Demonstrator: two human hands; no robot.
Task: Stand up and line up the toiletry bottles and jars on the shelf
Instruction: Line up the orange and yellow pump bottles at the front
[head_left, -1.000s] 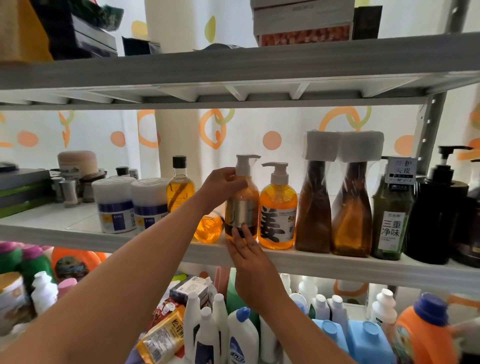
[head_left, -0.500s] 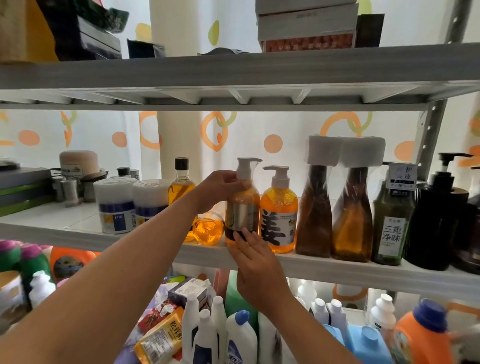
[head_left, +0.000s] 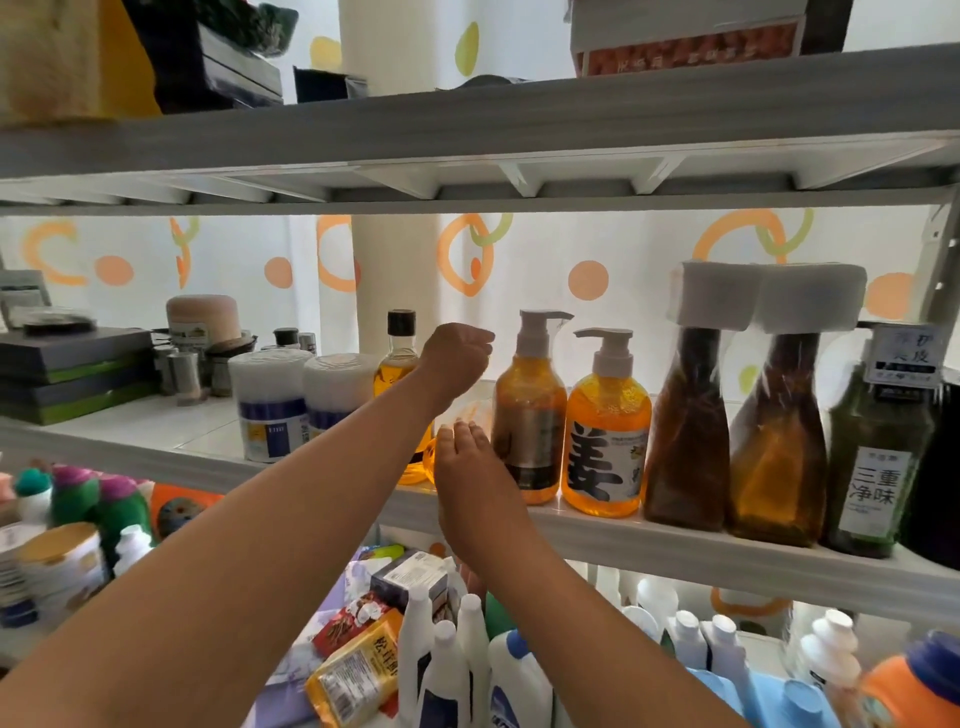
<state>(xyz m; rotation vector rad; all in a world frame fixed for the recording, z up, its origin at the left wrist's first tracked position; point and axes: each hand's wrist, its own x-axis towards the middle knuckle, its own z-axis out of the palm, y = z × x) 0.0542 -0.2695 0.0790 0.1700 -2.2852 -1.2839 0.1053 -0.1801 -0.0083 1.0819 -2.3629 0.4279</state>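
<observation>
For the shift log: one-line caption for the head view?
Both hands reach past the upright pump bottle toward an orange bottle lying on the shelf.

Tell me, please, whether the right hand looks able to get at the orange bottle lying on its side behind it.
Probably yes. The right hand is open at the shelf edge, right in front of the lying orange bottle, with nothing between them. The left hand hovers above, and the gold-banded pump bottle stands close beside.

The middle shelf (head_left: 675, 535) is packed along its right front edge: an amber pump bottle (head_left: 530, 415), an orange pump bottle (head_left: 605, 441), two brown bottles (head_left: 685, 441) and a green bottle (head_left: 872, 467) stand nearly touching. Bare shelf lies left, beyond two white jars (head_left: 267, 405). The upper shelf (head_left: 467, 135) limits headroom above.
</observation>
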